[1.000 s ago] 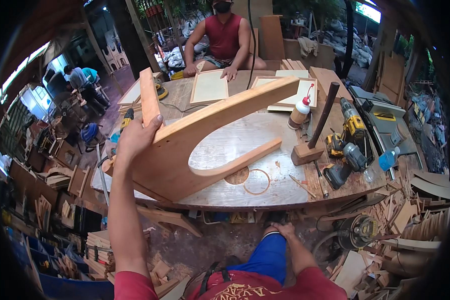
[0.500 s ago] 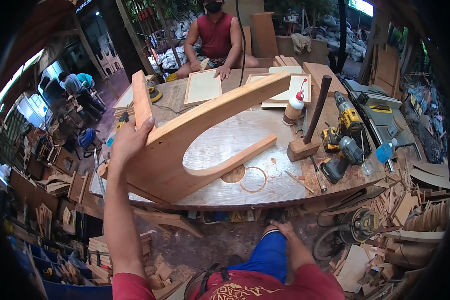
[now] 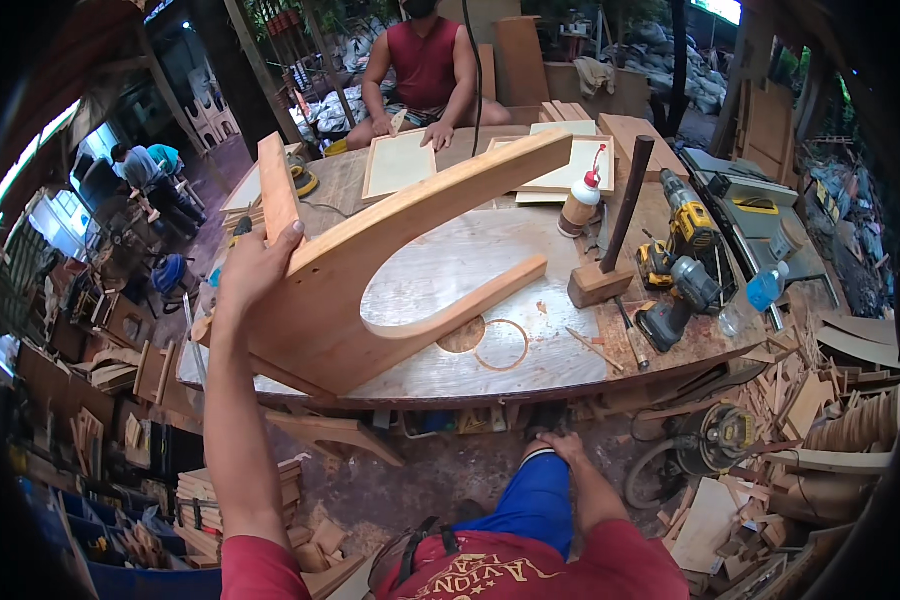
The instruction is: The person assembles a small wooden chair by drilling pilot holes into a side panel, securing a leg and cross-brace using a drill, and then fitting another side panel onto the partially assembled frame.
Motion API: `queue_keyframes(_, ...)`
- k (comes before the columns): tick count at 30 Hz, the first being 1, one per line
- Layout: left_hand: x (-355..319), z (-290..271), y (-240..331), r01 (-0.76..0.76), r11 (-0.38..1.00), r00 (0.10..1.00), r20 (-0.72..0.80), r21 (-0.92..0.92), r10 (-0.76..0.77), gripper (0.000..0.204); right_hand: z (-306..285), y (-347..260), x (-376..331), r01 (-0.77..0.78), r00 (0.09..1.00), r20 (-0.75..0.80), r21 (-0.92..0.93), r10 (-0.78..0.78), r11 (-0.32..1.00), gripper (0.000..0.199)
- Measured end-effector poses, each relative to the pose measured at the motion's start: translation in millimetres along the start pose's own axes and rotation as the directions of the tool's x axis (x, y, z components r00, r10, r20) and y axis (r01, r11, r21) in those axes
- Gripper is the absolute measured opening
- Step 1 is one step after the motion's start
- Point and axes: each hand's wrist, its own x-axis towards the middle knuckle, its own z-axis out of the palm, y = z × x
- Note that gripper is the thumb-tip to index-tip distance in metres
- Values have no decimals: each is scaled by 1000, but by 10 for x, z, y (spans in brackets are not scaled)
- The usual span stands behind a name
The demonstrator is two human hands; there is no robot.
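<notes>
My left hand (image 3: 253,270) is closed around the upper left edge of a curved wooden furniture frame (image 3: 305,325), thumb on top. The frame is tilted on the workbench (image 3: 570,370), with its two long arms reaching right around a U-shaped opening. A separate-looking upright wooden arm rises just beyond my left fingers. My right hand (image 3: 560,447) lies on my right knee, below the bench edge, and holds nothing. A ring-shaped mark and a dark round patch show on the bench beside the frame's lower arm.
A wooden mallet (image 3: 600,285), a glue bottle (image 3: 580,203), a yellow drill (image 3: 688,215), a grey drill (image 3: 692,290) and a pencil (image 3: 595,350) lie to the right. Across the bench, a masked person holds a pale framed panel (image 3: 398,165). Wood offcuts (image 3: 770,430) cover the floor right.
The whole view has shifted slightly, so the bench sits a little higher and more left. My left hand keeps its grip on the frame, and my right hand stays on the knee.
</notes>
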Motion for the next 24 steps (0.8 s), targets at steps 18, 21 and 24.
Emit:
queue_keyframes(18, 43, 13, -39, -46, 999, 999, -6, -12, 46, 71, -238, -371, -244, -3, 1000, 10, 79, 2, 997, 67)
queue_keyframes(21, 98, 37, -149, -95, 995, 994, -59, 43, 97, 70, -242, -314, -248, -53, 999, -4, -7, 53, 999, 67)
queue_keyframes(24, 237, 40, -247, -113, 987, 993, -29, 117, 117, 75, -223, -220, -119, 111, 993, 62, -155, -103, 982, 93)
